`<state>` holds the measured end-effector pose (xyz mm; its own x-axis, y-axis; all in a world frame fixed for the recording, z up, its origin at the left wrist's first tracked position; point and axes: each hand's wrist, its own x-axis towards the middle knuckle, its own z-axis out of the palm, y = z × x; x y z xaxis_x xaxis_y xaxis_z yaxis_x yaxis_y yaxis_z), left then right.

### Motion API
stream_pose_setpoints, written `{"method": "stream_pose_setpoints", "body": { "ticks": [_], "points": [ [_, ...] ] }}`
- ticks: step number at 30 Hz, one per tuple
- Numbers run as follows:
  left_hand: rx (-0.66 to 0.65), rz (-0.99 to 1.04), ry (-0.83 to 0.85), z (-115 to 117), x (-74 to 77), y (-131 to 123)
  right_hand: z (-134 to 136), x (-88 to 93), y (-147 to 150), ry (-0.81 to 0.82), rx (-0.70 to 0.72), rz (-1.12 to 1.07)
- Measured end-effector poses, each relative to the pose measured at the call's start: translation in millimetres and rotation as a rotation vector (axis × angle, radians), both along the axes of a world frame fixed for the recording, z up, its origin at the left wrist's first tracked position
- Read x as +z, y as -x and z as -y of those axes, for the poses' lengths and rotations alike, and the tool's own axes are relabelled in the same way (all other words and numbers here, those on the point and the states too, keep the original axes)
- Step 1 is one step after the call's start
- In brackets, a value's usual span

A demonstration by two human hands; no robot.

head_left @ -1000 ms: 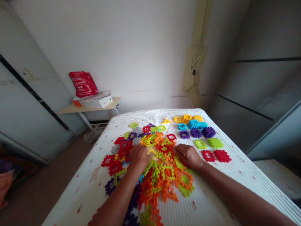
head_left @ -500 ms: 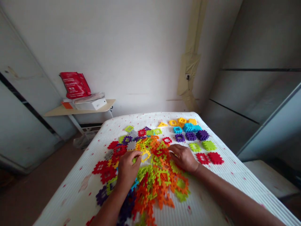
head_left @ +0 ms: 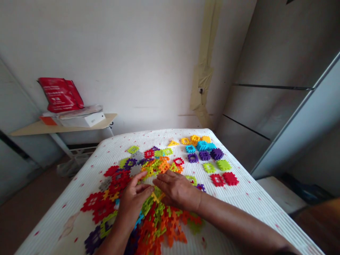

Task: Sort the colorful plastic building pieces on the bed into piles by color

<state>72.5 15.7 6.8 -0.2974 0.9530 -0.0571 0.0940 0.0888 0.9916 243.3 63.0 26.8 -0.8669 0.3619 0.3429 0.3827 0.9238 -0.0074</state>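
A heap of colourful interlocking plastic tiles (head_left: 148, 198) lies on a white ribbed cover with red dots (head_left: 247, 202). My left hand (head_left: 132, 202) rests on the heap's left side, thumb and fingers pinching a yellow tile (head_left: 155, 196). My right hand (head_left: 176, 189) lies palm down on the heap just right of it, fingers stretched flat and pointing left, touching that same tile. Red tiles (head_left: 106, 191) spread out to the left of my left hand. Further back right sit sorted rows: yellow (head_left: 195, 139), cyan (head_left: 202, 146), purple (head_left: 205, 156), green (head_left: 217, 165) and red (head_left: 224, 179).
A low beige shelf (head_left: 32, 128) stands at the back left with a red bag (head_left: 60, 94) and a white box (head_left: 81, 120) on it. Grey cabinet panels (head_left: 278, 106) close the right side. Brown floor (head_left: 26, 209) lies to the left.
My right hand has moved left across the heap to meet the left hand. The left hand has drawn the yellow tile back toward me. The view has swung right and dropped.
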Motion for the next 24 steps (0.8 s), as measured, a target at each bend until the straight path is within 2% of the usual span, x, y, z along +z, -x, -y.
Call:
{"method": "stream_pose_setpoints", "body": {
  "ticks": [3, 6, 9, 12, 15, 19, 24],
  "points": [
    [-0.010, -0.021, -0.027, 0.1, -2.2, 0.9, -8.4, 3.9, -2.3, 0.005, -0.013, 0.019],
    [0.034, -0.168, -0.119, 2.6, -7.5, 8.8, -45.8, 14.5, -17.0, 0.020, -0.117, -0.023],
    [0.115, -0.431, -0.212, 9.9, -16.9, 21.4, -109.3, 30.3, -46.0, 0.025, -0.437, -0.092],
    [0.162, -0.661, -0.311, 17.6, -29.6, 31.5, -173.5, 40.3, -77.7, 0.078, -0.814, -0.036],
    [0.135, -0.816, -0.424, 19.6, -40.9, 35.2, -216.2, 38.2, -97.6, 0.156, -0.982, 0.073],
    [0.116, -0.926, -0.539, 15.7, -47.0, 33.7, -240.7, 26.2, -102.3, 0.218, -1.067, 0.149],
    [0.120, -0.971, -0.549, 14.0, -49.4, 34.5, -249.0, 18.7, -96.8, 0.262, -1.142, 0.230]
  ]
}}
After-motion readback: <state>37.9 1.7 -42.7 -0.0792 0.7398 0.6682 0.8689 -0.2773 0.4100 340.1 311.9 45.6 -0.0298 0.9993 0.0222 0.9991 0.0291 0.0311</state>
